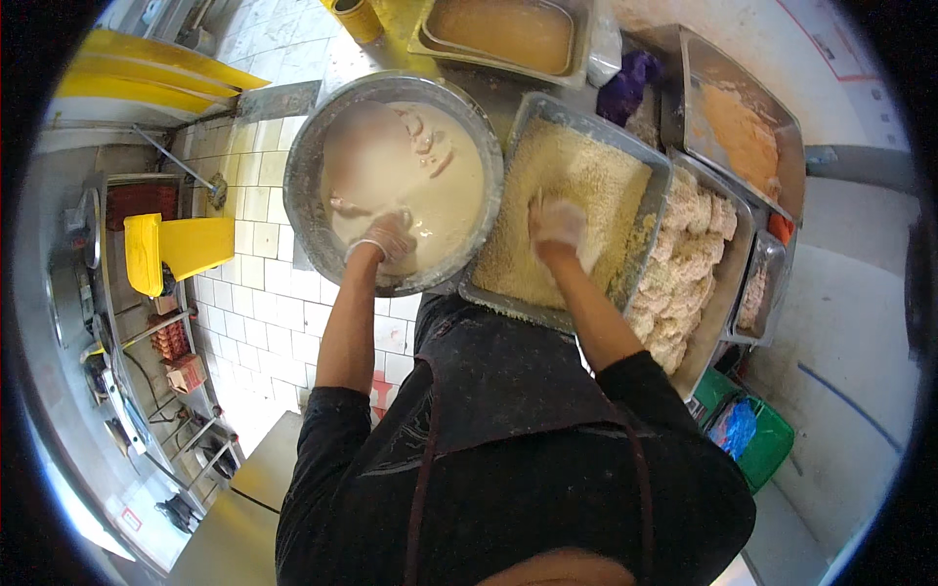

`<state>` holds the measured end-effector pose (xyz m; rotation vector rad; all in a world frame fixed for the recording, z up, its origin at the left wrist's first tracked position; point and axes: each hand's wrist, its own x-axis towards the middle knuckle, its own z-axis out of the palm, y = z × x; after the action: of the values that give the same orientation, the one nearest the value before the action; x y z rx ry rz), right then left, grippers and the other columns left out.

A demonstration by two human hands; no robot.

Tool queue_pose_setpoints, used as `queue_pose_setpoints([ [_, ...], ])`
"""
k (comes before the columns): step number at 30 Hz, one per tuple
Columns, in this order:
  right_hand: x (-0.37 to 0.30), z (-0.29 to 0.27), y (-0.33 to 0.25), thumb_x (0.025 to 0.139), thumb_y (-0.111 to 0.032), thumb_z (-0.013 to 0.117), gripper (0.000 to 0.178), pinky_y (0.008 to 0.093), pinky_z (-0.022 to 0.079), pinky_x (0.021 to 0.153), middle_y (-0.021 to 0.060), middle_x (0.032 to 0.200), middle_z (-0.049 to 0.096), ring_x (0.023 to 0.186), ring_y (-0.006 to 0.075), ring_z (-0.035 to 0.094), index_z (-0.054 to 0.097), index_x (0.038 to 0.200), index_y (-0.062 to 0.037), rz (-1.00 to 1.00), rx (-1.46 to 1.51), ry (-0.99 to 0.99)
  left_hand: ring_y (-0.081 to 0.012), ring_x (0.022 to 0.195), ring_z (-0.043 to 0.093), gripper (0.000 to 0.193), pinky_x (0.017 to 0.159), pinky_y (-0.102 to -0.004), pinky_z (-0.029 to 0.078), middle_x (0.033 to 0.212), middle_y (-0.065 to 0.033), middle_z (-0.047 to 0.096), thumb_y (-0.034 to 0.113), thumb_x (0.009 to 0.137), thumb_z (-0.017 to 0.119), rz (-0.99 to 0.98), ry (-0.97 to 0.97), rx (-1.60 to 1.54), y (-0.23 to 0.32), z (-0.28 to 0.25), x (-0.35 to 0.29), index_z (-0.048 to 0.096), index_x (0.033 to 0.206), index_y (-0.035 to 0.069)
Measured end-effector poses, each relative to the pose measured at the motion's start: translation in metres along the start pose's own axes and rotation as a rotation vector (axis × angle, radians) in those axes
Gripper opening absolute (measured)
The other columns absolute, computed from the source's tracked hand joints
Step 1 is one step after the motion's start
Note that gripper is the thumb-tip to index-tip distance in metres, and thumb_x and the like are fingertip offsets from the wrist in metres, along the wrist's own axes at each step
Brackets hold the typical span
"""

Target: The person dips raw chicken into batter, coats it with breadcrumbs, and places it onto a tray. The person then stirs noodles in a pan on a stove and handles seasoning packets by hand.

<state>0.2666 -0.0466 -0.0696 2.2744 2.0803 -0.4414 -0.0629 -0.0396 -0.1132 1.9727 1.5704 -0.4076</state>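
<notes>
My left hand (389, 236), in a clear plastic glove, reaches into a big round metal bowl (297, 186) of pale, creamy batter (451, 200). Its fingertips dip into the liquid, so what they touch is hidden. Pieces of raw meat (426, 145) show above the batter near the bowl's far side. To the right, my gloved right hand (557, 227) is over the coarse, tan breadcrumbs (596, 161) in a rectangular metal tray (660, 181). Motion smears its fingers, and I cannot make out anything in them.
A long pan (747, 220) of breaded pieces (684, 254) stands right of the crumb tray. Beyond are a pan of orange-tinted powder (738, 127) and a pan of brownish liquid (503, 34). A small metal pan (757, 293) and a green bin (767, 444) are at the right.
</notes>
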Motion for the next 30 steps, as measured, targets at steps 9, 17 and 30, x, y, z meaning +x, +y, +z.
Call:
queue_pose_setpoints([
  [9, 0.002, -0.046, 0.031, 0.081, -0.043, 0.061, 0.051, 0.0434, 0.045, 0.085, 0.0193, 0.101, 0.062, 0.094, 0.0341, 0.060, 0.056, 0.113, -0.0043, 0.128, 0.375, -0.247, -0.0330, 0.093, 0.063, 0.049, 0.084, -0.0385, 0.048, 0.098, -0.0211, 0.065, 0.022, 0.066, 0.071, 0.014, -0.028, -0.439, 0.070, -0.061, -0.041, 0.061, 0.111, 0.005],
  [17, -0.024, -0.105, 0.065, 0.070, -0.041, 0.074, 0.076, 0.0365, 0.046, 0.091, 0.0207, 0.116, 0.059, 0.107, 0.0299, 0.058, 0.047, 0.130, -0.0028, -0.198, 0.309, -0.652, -0.0208, 0.092, 0.061, 0.045, 0.082, -0.0331, 0.047, 0.102, -0.0146, 0.065, 0.023, 0.075, 0.073, 0.077, 0.071, -0.532, 0.071, -0.064, -0.055, 0.058, 0.112, 0.002],
  [30, -0.056, 0.054, 0.041, 0.089, -0.050, 0.052, 0.066, 0.0368, 0.036, 0.102, 0.0145, 0.133, 0.049, 0.119, 0.0289, 0.049, 0.045, 0.134, -0.0020, 0.417, 1.651, -0.592, -0.0178, 0.095, 0.060, 0.031, 0.081, -0.0301, 0.049, 0.107, -0.0098, 0.063, 0.009, 0.081, 0.066, -0.010, -0.029, -1.079, 0.076, -0.048, -0.057, 0.055, 0.109, 0.000],
])
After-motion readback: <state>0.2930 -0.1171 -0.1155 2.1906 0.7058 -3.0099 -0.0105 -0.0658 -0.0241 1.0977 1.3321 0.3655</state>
